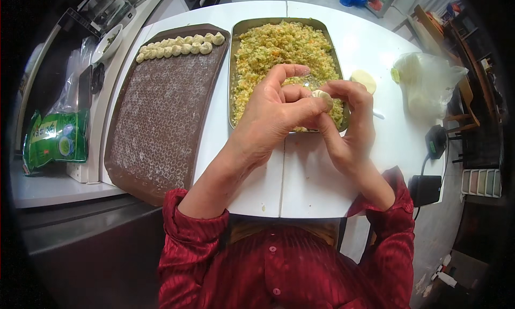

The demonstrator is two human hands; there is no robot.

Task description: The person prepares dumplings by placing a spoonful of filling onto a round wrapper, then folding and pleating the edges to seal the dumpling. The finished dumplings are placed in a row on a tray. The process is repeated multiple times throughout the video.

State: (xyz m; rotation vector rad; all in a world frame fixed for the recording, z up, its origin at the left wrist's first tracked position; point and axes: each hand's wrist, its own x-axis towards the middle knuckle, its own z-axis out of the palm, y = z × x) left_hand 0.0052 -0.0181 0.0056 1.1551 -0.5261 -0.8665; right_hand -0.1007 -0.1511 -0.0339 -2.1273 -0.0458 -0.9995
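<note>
Between the fingertips of my left hand (pixel 277 104) and my right hand (pixel 350 120) is a small pleated dumpling (pixel 322 95), pinched from both sides. Both hands hover over the near part of a metal tray (pixel 230 80) heaped with chopped vegetable filling (pixel 281 39), which is pale yellow and green with orange bits. To the left lies a brown tray (pixel 157 116) dusted with flour. Two rows of finished dumplings (pixel 181 45) sit along its far edge. A round dough wrapper (pixel 364 81) rests on the white table right of the filling, partly behind my right hand.
A clear plastic bag (pixel 428 84) with pale contents stands on the table's right side. Black electronic devices (pixel 426 189) with a cable lie at the right edge. On the left counter are a green packet (pixel 56 138) and a white bowl (pixel 107 43). A white handle (pixel 378 115) shows near my right hand.
</note>
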